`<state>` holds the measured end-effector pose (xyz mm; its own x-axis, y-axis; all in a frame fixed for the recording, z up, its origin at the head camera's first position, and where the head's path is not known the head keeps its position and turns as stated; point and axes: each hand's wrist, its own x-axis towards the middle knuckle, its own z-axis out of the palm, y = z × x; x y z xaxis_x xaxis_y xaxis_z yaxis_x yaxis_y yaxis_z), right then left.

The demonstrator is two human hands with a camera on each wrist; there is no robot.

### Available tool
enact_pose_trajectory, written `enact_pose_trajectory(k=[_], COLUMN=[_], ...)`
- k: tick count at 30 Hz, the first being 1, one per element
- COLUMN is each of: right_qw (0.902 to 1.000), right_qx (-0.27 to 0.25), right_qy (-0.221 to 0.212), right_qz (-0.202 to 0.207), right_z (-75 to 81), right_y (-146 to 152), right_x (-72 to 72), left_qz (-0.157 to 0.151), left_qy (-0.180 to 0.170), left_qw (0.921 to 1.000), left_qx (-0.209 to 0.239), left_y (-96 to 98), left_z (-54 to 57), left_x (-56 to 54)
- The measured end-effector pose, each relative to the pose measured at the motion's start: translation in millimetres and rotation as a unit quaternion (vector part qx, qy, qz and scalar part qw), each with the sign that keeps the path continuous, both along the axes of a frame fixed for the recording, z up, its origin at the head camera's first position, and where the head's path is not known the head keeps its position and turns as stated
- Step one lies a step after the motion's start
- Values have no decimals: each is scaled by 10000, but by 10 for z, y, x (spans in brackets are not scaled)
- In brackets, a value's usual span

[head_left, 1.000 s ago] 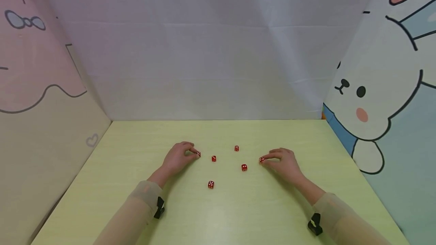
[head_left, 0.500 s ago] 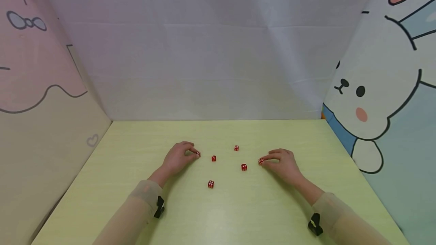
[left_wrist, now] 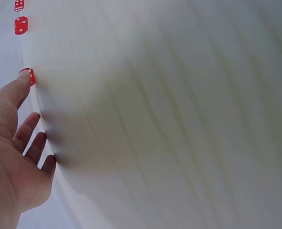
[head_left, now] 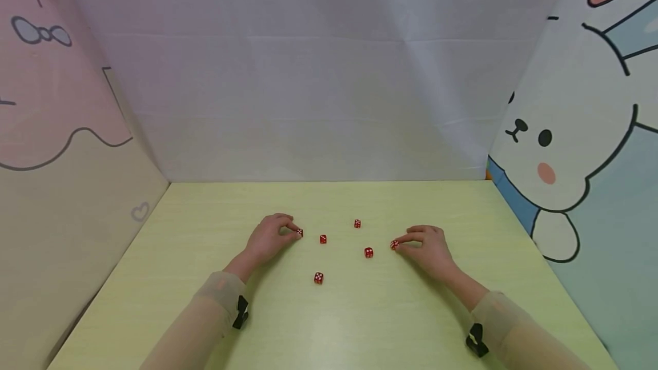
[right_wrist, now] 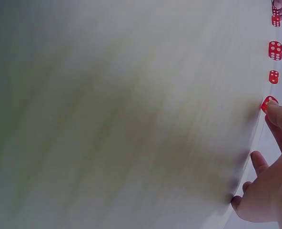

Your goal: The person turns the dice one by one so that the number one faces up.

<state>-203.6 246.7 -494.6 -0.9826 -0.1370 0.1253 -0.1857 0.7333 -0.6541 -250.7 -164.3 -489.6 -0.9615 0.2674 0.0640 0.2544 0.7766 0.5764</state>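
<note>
Between thumb and forefinger, my left hand (head_left: pixel 268 238) pinches a red die (head_left: pixel 300 233) with white dots on the table. Its other fingertips touch the tabletop in the left wrist view, where the thumb covers part of that die (left_wrist: pixel 31 77). On the right, my right hand (head_left: pixel 428 250) pinches another red die (head_left: pixel 394 244), which looks tilted in the right wrist view, partly behind the thumb. Between the hands lie several loose red dice: one die (head_left: pixel 323 239) near the left hand, one (head_left: pixel 368 252) near the right, one (head_left: pixel 357 224) farther back and one (head_left: pixel 319 278) nearer the front.
The pale yellow table (head_left: pixel 329 324) ends at a white sheet wall (head_left: pixel 319 101) at the back. Side panels with cartoon figures stand at left and right; the right one shows a white rabbit (head_left: pixel 565 147). Each sleeve carries a black clip-like piece near the wrist.
The right hand has shifted its pinched die slightly toward the front and turned it a little. My left hand and the loose dice have stayed in place.
</note>
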Motion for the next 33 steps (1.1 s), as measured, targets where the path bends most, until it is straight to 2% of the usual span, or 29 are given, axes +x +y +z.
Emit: enact_pose_trajectory(k=[18, 33], right_qw=[9999, 9998], right_qx=[168, 209], right_qy=[21, 38], right_qz=[26, -2], right_z=[-6, -7], right_y=[49, 67], right_x=[-2, 28], left_qz=[11, -33], left_qy=[-27, 29], left_qw=[10000, 10000], left_qx=[-59, -30], left_y=[17, 21], left_z=[62, 31], left_x=[22, 4])
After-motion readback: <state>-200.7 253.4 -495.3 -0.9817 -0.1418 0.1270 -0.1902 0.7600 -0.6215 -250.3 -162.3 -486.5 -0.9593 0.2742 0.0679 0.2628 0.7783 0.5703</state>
